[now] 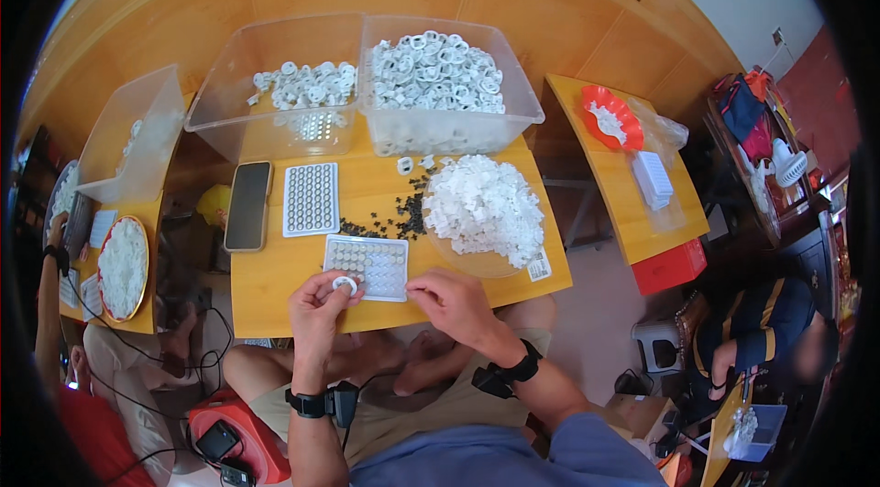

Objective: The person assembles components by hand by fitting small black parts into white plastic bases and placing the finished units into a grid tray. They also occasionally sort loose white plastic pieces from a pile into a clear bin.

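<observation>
My left hand (316,308) pinches a small white round plastic part (345,285) over the near left edge of a white tray (390,283). Silver button-like discs fill part of that tray; its right side shows bare slots. Beside the tray's near right corner is my right hand (454,305), its thumb and fingertips pressed together; whatever they may hold is too small to make out. Small black pieces (411,216) lie scattered behind the tray. To their right, a large heap of white translucent plastic pieces (486,212) rests on a round plate.
A second tray (310,200) of discs and a phone (247,207) lie on the table's left. Two clear bins (449,134) of white parts stand behind. Another person's arm (50,294) reaches over the left table; a seated person (752,331) is at right.
</observation>
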`<act>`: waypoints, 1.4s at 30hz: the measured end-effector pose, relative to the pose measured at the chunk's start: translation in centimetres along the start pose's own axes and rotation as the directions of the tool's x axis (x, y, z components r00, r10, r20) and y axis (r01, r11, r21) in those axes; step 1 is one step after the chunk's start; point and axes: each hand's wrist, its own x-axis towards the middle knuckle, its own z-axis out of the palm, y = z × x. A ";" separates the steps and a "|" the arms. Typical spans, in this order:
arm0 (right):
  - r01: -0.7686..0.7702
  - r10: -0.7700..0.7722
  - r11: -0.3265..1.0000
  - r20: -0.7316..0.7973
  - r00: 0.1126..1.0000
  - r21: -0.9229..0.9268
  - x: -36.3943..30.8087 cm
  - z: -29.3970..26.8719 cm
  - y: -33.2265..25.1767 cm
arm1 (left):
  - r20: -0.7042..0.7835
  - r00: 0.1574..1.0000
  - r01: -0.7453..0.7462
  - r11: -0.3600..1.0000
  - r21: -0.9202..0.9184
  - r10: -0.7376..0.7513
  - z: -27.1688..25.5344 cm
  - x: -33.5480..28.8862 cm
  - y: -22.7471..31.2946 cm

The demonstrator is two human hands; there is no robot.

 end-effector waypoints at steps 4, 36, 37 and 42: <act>-0.054 0.008 0.965 -0.177 0.984 -0.257 0.3 -2.4 2.2 | 0.008 0.999 -0.038 0.998 0.044 0.038 0.2 -0.1 0.2; -0.266 0.258 0.925 0.066 0.964 0.271 2.1 0.0 1.4 | 0.077 0.997 0.021 0.976 -0.216 -0.004 -2.8 1.2 -1.6; -0.193 0.185 0.963 0.061 0.981 0.187 2.4 0.2 0.9 | 0.080 0.997 0.021 0.975 -0.222 -0.003 -2.8 1.3 -1.6; -0.115 0.105 0.968 0.060 0.993 0.223 3.4 2.5 -1.1 | 0.081 0.997 0.024 0.972 -0.234 -0.005 -3.0 1.3 -1.7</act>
